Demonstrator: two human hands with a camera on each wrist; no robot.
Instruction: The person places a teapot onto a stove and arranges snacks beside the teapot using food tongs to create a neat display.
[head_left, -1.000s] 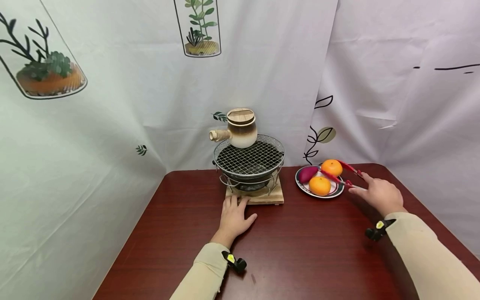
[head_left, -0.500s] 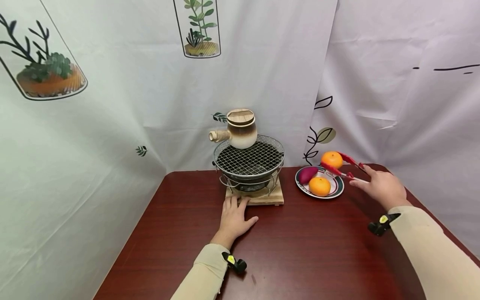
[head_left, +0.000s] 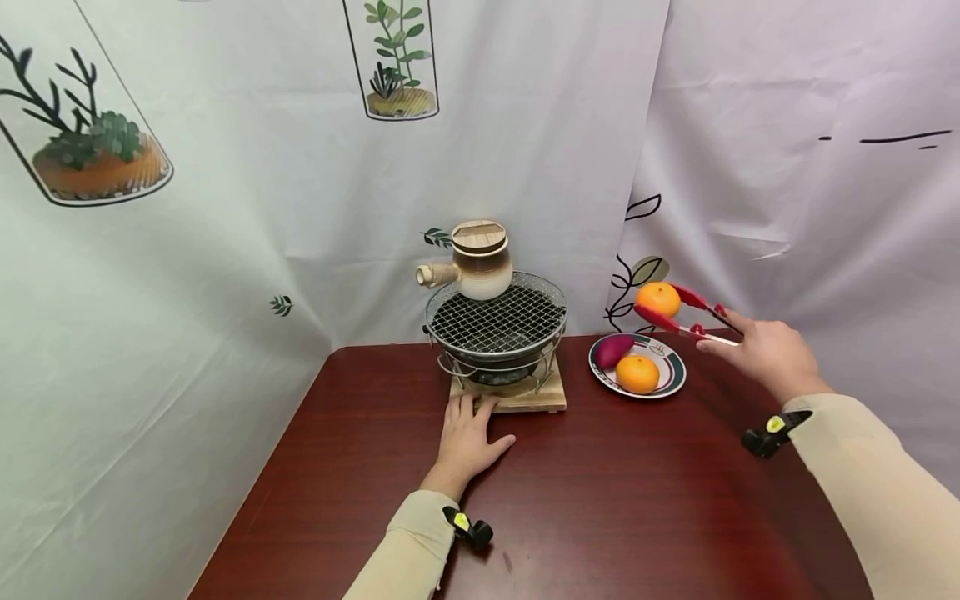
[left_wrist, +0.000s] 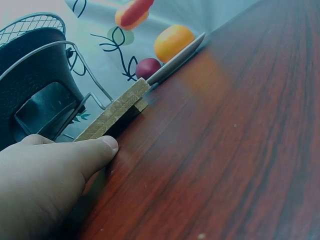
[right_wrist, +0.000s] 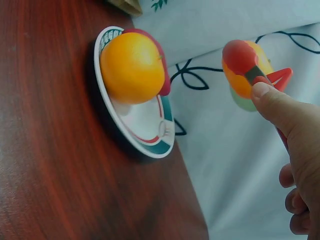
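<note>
My right hand (head_left: 780, 358) grips red-tipped tongs (head_left: 693, 330), whose tips clasp a mandarin orange (head_left: 659, 299) in the air above the plate (head_left: 672, 377). On that plate lie a second mandarin orange (right_wrist: 131, 67) and a purple oval item (head_left: 613, 351), perhaps a sweet potato. My left hand (head_left: 465, 443) has its fingers spread, with the fingertips at the front edge of the wooden board (head_left: 536, 399). In the left wrist view the thumb (left_wrist: 102, 150) lies beside that board; the other fingers are mostly hidden there.
A round grill (head_left: 498, 321) with a wire mesh stands on the board. Its back left part bears a lidded clay pot (head_left: 483, 271) with a side handle pointing left. Behind the dark red table (head_left: 600, 500) hangs a printed white cloth (head_left: 555, 167).
The tongs have lifted one mandarin orange up off the plate and slightly left, the right hand rising with them. The left hand stays at the board.
</note>
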